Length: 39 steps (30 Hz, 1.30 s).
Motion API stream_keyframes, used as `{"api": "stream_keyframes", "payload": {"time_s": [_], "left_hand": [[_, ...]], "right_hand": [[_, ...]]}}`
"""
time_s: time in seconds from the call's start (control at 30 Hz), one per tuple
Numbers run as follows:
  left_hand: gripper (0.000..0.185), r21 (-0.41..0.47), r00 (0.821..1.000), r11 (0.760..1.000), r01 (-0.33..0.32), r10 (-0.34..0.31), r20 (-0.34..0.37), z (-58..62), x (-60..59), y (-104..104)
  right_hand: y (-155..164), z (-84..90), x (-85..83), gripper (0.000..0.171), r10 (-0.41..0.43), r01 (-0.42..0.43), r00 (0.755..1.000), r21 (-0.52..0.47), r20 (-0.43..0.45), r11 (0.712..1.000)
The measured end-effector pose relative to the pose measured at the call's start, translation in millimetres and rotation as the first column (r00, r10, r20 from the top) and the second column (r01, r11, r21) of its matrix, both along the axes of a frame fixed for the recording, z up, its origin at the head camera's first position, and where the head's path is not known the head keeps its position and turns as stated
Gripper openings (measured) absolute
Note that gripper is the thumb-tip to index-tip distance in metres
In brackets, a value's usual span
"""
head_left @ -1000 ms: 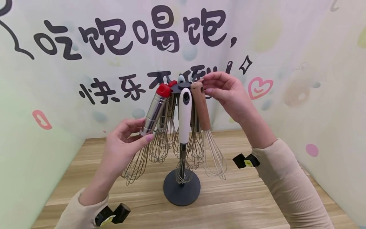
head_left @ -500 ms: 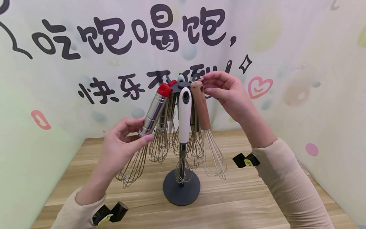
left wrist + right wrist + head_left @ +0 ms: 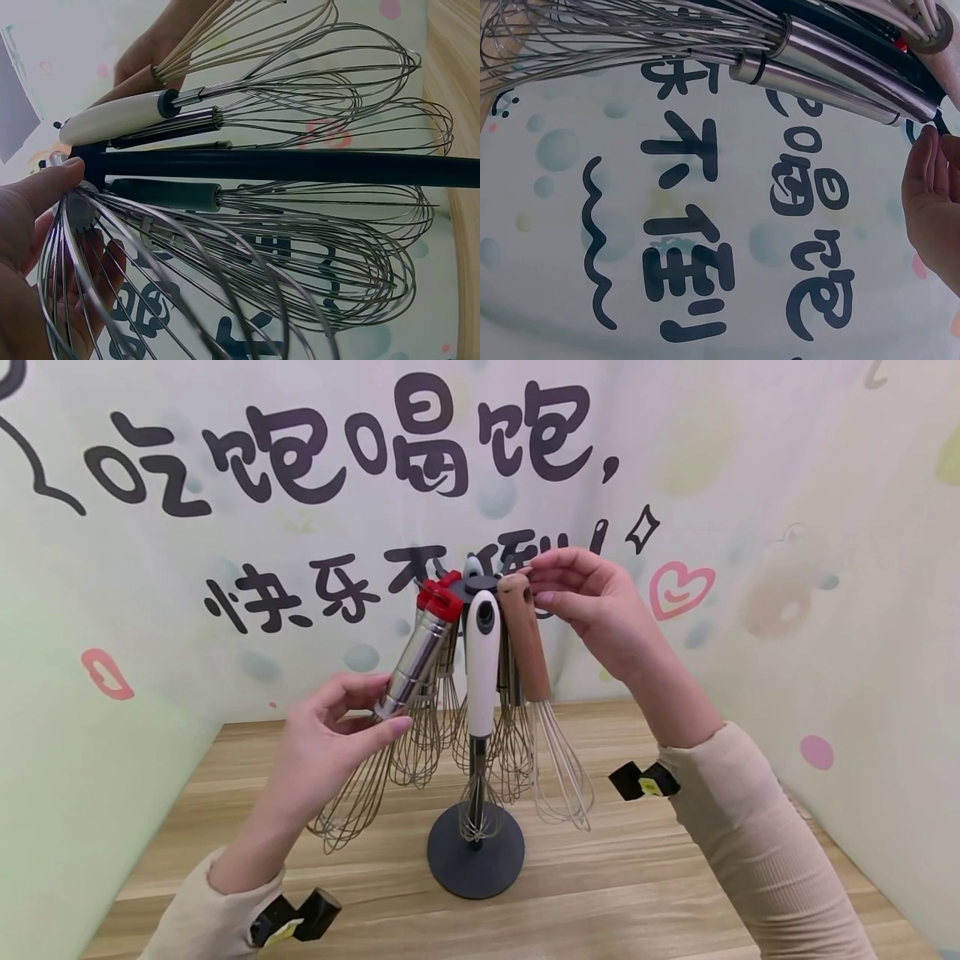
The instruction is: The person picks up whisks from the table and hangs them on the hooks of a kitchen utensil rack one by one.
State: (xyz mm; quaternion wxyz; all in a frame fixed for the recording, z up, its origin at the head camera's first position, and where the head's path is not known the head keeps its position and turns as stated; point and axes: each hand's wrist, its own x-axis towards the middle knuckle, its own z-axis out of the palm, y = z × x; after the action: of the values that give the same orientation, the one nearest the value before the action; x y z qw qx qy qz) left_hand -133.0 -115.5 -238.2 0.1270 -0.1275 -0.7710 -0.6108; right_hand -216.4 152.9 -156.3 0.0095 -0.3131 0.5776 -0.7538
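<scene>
The left hand (image 3: 330, 735) pinches the lower end of the steel whisk (image 3: 416, 656) with thumb and curled fingers, holding it tilted at the left of the black stand (image 3: 476, 860). The right hand (image 3: 592, 602) holds the stand's top with curled fingertips. To do it well, I think the red cap (image 3: 442, 600) must meet its hook squarely, and the stand must be kept steady.

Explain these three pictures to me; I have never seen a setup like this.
No machine here: a person works with bare hands and wears three cameras. The wide picture comes from the head, the other two from the wrists. On the wooden table stands a dark rack hung with whisks. The left hand pinches the steel whisk with a red cap, tilted outward. The right hand is at the rack's top, fingertips by the wooden-handled whisk. A white-handled whisk hangs in front.
</scene>
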Motion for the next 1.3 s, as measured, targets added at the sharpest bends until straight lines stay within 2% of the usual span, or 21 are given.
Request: {"api": "stream_keyframes", "payload": {"time_s": [0.47,0.93,1.07,1.3], "left_hand": [[0.046,0.029,1.0,0.999,0.018,-0.019,0.013,-4.1,-5.1,6.1],[0.047,0.024,0.995,0.995,0.099,-0.099,0.029,-7.9,-8.6,13.3],[0.047,0.033,0.993,0.993,0.113,-0.115,0.033,-8.6,-9.8,14.1],[0.045,0.023,0.993,0.993,0.112,-0.113,0.025,-11.0,-11.7,14.2]], "right_hand": [[0.8,0.7,1.1,0.039,0.005,-0.005,1.0,-0.01,-0.002,1.0],[3.5,-0.2,1.0,0.039,-0.012,0.013,1.0,0.008,-0.028,1.0],[5.8,-0.3,0.6,0.039,0.005,-0.005,1.0,-0.007,-0.029,1.0],[6.6,-0.2,0.8,0.038,0.011,-0.011,1.0,-0.017,-0.013,1.0]]}}
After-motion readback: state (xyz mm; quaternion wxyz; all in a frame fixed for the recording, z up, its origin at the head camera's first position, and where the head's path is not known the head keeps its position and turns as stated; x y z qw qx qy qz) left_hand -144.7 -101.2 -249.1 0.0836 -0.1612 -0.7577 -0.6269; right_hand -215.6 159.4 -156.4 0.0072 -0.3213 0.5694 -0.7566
